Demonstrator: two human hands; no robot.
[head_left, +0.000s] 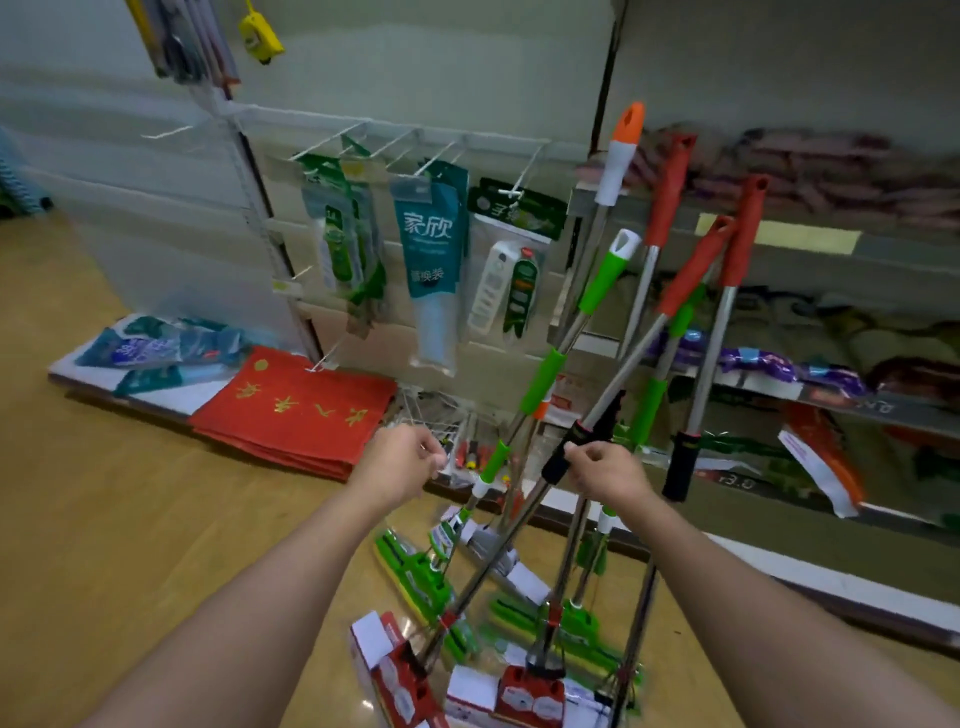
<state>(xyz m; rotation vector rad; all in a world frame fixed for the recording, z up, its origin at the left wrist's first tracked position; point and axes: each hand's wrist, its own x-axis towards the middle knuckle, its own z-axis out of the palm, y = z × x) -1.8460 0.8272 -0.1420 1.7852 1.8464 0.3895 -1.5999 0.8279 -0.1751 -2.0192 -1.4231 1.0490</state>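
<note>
Red mop (623, 374): head view; stands leaning among other mops in front of the shelf (883, 254), just ahead of the person.
Long axis: steel pole slants from a red boxed head (400, 675) on the floor (130, 519), low and left, up to a red cap at upper right.
Black grip (597, 421): sits partway up that pole, at hand height.
Right hand (605, 470): fingers curled round the lower end of the grip, holding the mop.
Left hand (405, 457): well left of the pole, fingers curled in, nothing seen in them; blur leaves some doubt.
Nearer hand: the right, which is on the mop; the left would have to reach across to the right.
Green mop (543, 382): leans nearly parallel, just left of the red one, between the left hand and the pole.
Judgement: drawing the red mop out likely means pulling along its slant, toward the person. The neighbours stand close and could be knocked over.
</note>
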